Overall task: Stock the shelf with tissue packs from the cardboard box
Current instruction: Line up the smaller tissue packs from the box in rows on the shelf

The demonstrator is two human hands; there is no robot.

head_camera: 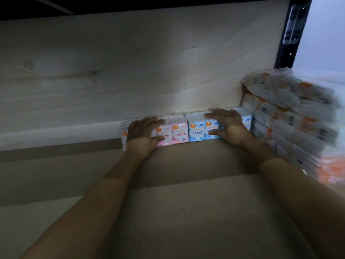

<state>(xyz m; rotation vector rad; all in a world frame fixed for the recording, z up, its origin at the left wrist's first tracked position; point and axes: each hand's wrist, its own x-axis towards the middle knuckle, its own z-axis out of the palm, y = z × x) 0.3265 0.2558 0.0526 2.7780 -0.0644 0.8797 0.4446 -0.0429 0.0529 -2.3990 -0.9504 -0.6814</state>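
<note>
Now both your arms reach deep over the brown shelf board (177, 212), and your hands lie on a row of tissue packs that stands at its far edge, against the pale wooden back panel (130, 71). Your left hand (141, 135) rests on the pink tissue pack (179, 132), which has "ROSE SCENTED MINI TISSUE" printed on its front. The fingers (155, 120) of this hand are straight and close together. They lie flat over the top of the pack and point to the right, while the thumb (159, 138) lies lower, across the front face, so the pack sits between the fingers above and the thumb below. A small part of the pink pack also shows to the left of your wrist. Your right hand (229, 126) rests in the same way on the blue tissue pack (196, 130), marked "FRAGRANCE FREE MINI TISSUE". Its fingers (214, 114) are straight and a little spread, they lie over the top edge and point to the left, and its thumb (214, 132) touches the front face under them. The fingertips of your two hands point toward each other but are apart, with the uncovered fronts of both packs between them. The pink and blue packs touch side by side. Just beside the blue pack, at the right end of the shelf, stands a tall pile of more packs (291, 116); it is blurred and its print cannot be read. Above this pile a black metal post (293, 32) rises.
</note>
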